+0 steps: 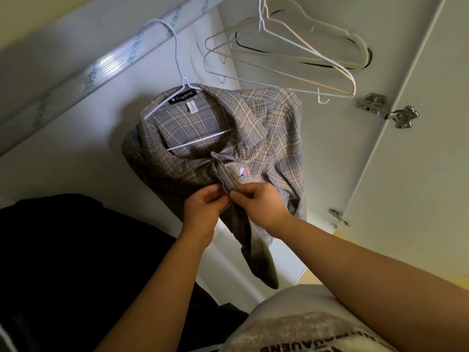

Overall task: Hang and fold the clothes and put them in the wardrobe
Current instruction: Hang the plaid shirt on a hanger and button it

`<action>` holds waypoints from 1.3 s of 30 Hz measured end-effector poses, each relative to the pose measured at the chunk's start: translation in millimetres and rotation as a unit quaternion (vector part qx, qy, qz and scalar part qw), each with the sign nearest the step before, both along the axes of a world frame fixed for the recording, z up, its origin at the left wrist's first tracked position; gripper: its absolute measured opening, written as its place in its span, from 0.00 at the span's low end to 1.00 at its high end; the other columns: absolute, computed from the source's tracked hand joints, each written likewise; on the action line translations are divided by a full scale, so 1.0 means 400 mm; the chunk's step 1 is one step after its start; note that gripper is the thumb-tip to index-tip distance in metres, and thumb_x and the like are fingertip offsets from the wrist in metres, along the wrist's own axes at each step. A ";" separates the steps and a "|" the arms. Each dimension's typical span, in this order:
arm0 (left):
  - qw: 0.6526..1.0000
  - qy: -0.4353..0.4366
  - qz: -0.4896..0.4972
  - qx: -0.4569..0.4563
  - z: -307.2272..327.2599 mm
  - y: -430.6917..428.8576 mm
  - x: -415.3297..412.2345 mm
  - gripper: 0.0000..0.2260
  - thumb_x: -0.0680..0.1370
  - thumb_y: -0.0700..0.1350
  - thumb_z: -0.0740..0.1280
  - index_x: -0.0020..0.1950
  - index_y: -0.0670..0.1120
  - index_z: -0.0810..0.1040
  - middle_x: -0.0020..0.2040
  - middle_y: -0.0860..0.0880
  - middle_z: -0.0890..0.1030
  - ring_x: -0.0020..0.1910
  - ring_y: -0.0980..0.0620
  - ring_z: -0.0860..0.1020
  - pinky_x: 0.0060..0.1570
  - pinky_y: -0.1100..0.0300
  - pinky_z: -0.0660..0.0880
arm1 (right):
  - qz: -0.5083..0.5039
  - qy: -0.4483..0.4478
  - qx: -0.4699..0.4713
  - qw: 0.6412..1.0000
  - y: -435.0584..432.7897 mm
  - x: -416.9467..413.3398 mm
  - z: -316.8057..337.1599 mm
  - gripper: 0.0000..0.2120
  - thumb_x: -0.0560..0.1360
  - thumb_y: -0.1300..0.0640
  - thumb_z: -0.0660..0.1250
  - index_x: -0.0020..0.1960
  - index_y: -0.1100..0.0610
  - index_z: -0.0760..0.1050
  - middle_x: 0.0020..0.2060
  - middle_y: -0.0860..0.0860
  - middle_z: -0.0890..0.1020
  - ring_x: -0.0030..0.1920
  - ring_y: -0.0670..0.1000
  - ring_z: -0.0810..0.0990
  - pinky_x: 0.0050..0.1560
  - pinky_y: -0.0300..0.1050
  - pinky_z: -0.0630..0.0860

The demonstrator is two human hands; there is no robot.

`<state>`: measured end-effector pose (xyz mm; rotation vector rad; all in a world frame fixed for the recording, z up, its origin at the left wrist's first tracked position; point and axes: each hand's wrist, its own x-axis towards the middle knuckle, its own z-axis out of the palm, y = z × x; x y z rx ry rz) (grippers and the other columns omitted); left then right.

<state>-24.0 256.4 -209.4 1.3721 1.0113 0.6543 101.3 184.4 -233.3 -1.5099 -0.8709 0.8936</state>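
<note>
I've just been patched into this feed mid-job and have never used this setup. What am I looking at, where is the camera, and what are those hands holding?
There is no machine here. A person works with two bare hands, and the single picture comes from a camera worn on their head, looking forward and down into a wardrobe. A grey and tan plaid shirt hangs on a white wire hanger hooked over the wrapped rail. The left hand and right hand both pinch the shirt's front edges just below its chest logo, perhaps to button it. Several empty hangers hang to the right, near the metal door hinge. Dark cloth lies at lower left.
</note>
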 end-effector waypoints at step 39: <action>0.992 0.122 0.013 0.025 -0.026 -0.014 0.000 0.07 0.76 0.33 0.72 0.46 0.45 0.83 0.40 0.47 0.86 0.41 0.50 0.86 0.39 0.65 0.80 | -0.064 0.226 -0.107 0.966 -0.014 0.022 -0.005 0.09 0.73 0.69 0.72 0.43 0.55 0.83 0.44 0.58 0.86 0.47 0.56 0.85 0.49 0.47 0.83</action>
